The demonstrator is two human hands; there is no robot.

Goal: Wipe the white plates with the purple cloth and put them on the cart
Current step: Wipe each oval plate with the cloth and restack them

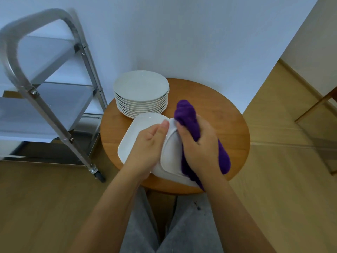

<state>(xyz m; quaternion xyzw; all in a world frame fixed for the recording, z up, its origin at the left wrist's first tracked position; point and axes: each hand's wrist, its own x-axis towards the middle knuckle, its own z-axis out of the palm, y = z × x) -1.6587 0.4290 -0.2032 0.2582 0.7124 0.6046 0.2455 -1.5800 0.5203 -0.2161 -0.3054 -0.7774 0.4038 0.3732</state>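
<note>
Above the round wooden table (228, 114), my left hand (145, 148) grips a white plate (171, 154) by its edge, thumb on its upper rim, and holds it tilted. A second white plate (135, 134) shows beside and behind it on the left; I cannot tell whether my left hand holds that one too. My right hand (200, 148) grips the purple cloth (189, 121) and presses it against the tilted plate's right side. A stack of several white plates (141, 88) stands at the table's back left.
A metal cart (54, 99) with grey shelves stands to the left of the table, its caster on the wooden floor (45, 207). A white wall rises behind the table. My grey-trousered legs show below.
</note>
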